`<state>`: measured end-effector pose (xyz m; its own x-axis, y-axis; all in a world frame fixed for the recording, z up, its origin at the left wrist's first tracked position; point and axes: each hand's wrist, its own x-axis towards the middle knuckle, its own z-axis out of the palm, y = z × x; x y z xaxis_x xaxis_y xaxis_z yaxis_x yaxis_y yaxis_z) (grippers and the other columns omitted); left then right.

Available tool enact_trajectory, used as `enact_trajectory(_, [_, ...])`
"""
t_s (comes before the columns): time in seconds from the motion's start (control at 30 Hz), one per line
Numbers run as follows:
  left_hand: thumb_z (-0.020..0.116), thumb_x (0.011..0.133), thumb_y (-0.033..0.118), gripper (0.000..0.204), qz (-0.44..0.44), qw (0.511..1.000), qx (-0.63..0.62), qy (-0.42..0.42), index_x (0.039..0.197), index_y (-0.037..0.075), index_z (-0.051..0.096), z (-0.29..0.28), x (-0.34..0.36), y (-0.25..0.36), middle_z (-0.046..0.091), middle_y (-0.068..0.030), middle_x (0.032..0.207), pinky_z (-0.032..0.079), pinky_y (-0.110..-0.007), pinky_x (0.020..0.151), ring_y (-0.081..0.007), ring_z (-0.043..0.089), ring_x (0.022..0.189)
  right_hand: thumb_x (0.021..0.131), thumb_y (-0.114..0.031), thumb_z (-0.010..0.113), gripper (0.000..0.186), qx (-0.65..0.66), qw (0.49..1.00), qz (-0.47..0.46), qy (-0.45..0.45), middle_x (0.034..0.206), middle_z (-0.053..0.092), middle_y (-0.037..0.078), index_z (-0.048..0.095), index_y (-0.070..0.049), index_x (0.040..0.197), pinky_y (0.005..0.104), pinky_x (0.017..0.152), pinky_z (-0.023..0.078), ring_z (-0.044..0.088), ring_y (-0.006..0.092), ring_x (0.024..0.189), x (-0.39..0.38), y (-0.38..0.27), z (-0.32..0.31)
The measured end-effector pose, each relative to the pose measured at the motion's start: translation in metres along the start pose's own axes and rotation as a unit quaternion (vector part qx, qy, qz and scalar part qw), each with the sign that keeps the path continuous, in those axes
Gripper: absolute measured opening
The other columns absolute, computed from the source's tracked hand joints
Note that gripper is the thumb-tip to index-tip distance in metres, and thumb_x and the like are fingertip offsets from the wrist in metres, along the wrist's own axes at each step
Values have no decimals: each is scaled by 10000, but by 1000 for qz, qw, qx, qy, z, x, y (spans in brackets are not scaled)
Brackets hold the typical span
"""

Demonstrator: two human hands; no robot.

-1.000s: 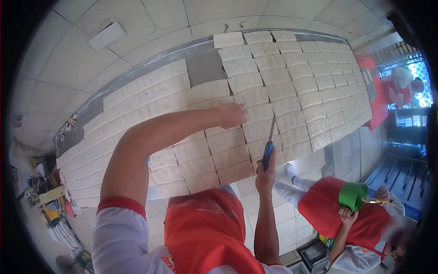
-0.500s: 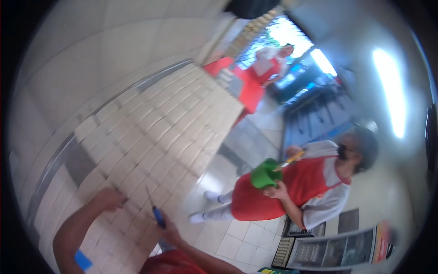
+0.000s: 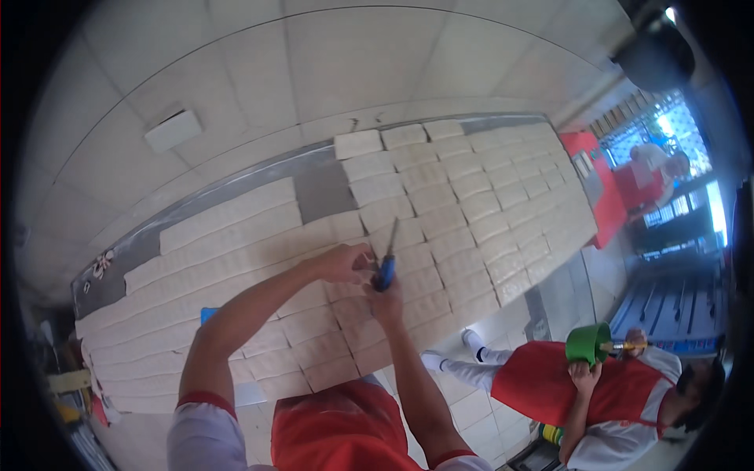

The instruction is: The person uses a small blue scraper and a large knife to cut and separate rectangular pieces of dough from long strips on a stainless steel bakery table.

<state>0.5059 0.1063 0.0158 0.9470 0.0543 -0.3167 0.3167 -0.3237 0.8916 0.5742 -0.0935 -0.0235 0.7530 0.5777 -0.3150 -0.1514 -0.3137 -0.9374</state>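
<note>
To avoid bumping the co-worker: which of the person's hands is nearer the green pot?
Right. The right hand, holding the blue-handled knife, is to the left of the green pot; the left hand, over the dough pieces, is farther left.

knife (image 3: 386,272) moved left; now beside left fingers (image 3: 360,252)

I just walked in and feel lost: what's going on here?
The person's right hand holds a blue-handled knife, with the left hand close beside it. Both are over a table mostly covered with rows of pale, dough-like pieces. Nearby, a co-worker holds a green container and a brush.
</note>
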Motion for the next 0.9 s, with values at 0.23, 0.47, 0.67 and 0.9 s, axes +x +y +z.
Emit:
enact_trajectory(0.23, [861, 788, 122, 550, -43, 982, -116, -144, 1274, -18, 643, -20, -54, -15, 725, -94, 1195, 515, -328, 923, -157, 651, 1050, 827, -55, 768, 285, -28, 996, -39, -81, 832, 662, 52, 591, -2, 1044, 277, 554, 480, 575, 98, 611, -33, -132, 18])
enact_trajectory(0.47, [831, 869, 139, 538, -66, 894, -434, 94, 1349, 21, 616, -56, -67, -26, 707, -27, 1138, 561, -321, 833, -135, 651, 1038, 834, -13, 750, 304, 5, 998, 11, -59, 911, 689, 74, 553, -14, 1066, 280, 515, 516, 622, 123, 647, 42, -173, 24])
enact_trajectory(0.67, [806, 883, 115, 535, -117, 931, -302, 168, 1372, 24, 609, -133, -68, -52, 704, -47, 1072, 574, -299, 696, -146, 680, 887, 831, 36, 736, 368, 51, 994, 26, -89, 1040, 696, 89, 533, -20, 1133, 289, 576, 598, 701, 145, 821, 113, -146, 94])
enact_trajectory(0.9, [791, 824, 81, 589, -241, 931, -126, 242, 1369, -30, 598, -153, -31, -67, 718, -108, 977, 569, -299, 623, -167, 700, 872, 824, 5, 707, 320, -30, 996, 24, -80, 966, 705, 81, 604, -1, 1127, 329, 544, 589, 697, 189, 715, 165, -118, 136])
